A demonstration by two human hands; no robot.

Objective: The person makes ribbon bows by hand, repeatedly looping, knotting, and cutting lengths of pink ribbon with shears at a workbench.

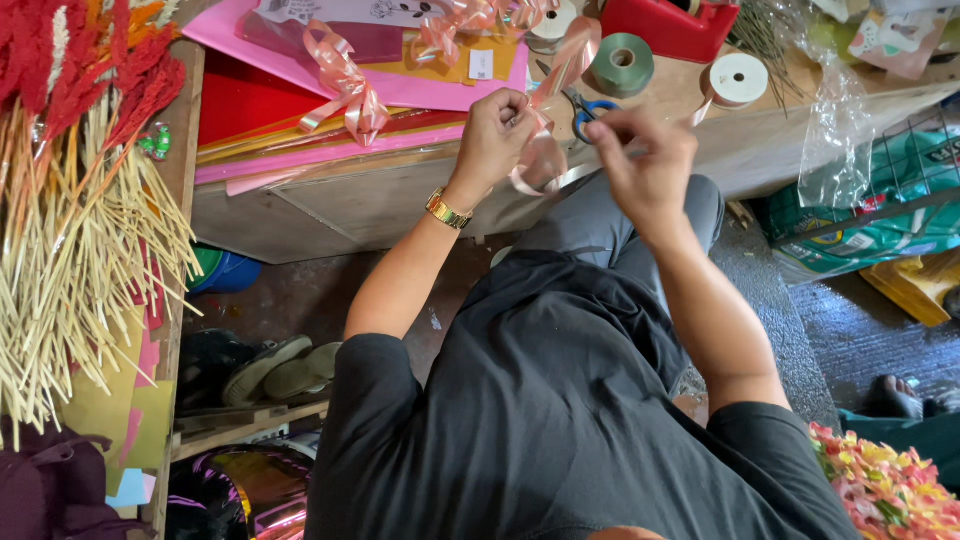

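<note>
Bright, even daylight, colours saturated. Dim under the bench (400, 200), soft shadow there. Slight motion blur on right hand (645, 160). Glare on plastic wrap (835, 110). Mild wide-angle stretch at edges.

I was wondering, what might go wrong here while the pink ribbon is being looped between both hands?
The pink ribbon is pinched only by fingertips of the left hand and right hand, so a loop may slip loose. The blue-handled scissors lie right behind the hands and might be knocked. The trailing ribbon could perhaps snag the green tape roll.
</note>
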